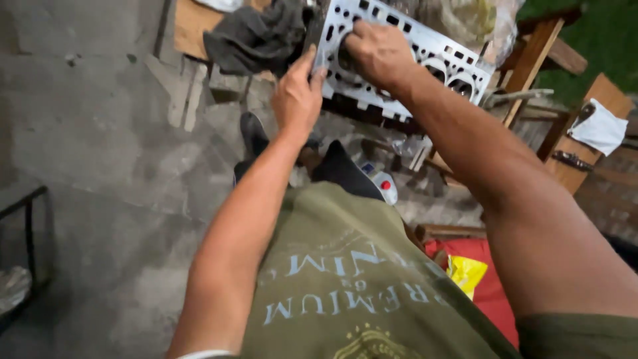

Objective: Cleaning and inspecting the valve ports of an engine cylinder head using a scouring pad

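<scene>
A silver metal engine cylinder head (432,60) with round ports and several holes lies on a wooden workbench (193,26) at the top of the view. My left hand (297,93) grips its near left edge, thumb against the metal. My right hand (377,50) presses down on its upper face with fingers curled; whether something is under the palm is hidden. A dark grey rag (256,36) lies bunched just left of the cylinder head.
A white cloth (600,126) rests on a wooden stand at right. A small bottle with a red cap (383,185) stands below the bench. Red and yellow items (475,272) lie by my waist. A dark metal frame (30,219) sits at left on concrete floor.
</scene>
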